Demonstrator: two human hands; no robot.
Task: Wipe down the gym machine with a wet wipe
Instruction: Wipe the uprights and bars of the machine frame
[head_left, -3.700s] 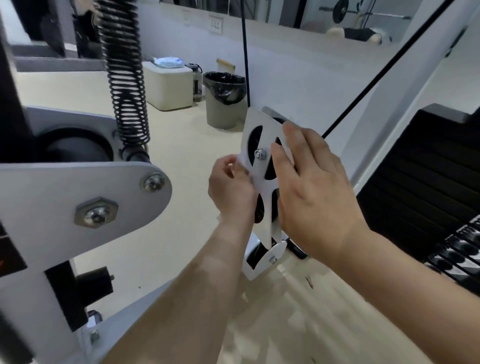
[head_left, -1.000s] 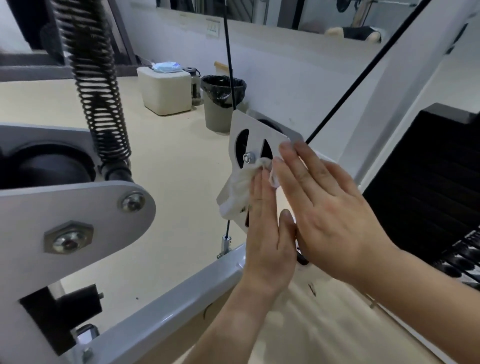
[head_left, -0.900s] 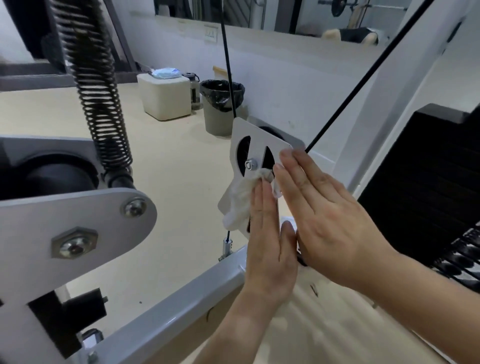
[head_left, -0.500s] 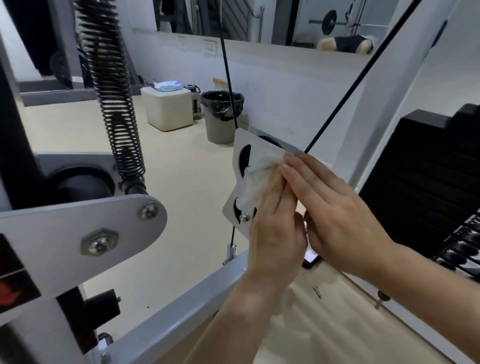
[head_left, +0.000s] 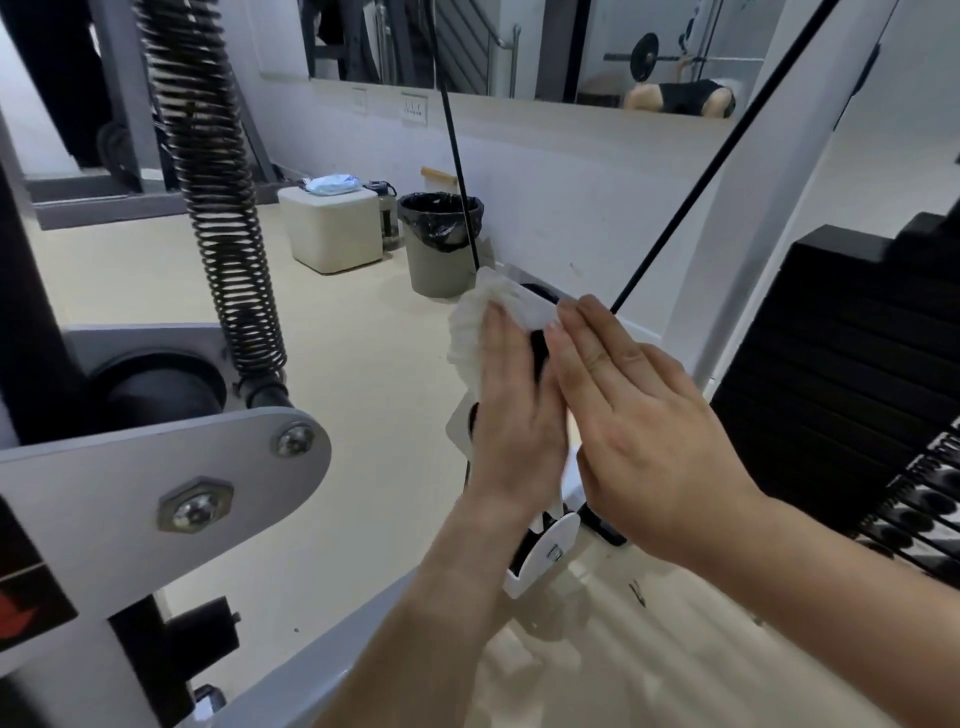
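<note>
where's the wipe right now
Centre of the head view: the left hand presses the wipe against the upper end of the pulley plate, just left of the right hand.

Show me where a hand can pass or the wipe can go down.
Free: bare floor between coil spring, bin and pulley plate; also the gap between the two cables above it. Crowded: left hand, wet wipe and right hand crowd the plate.

The left hand (head_left: 514, 410) slid the wet wipe (head_left: 470, 332) up the white pulley plate (head_left: 535, 312), from its middle to its top corner. The wipe bunched over the plate's upper left edge.
</note>
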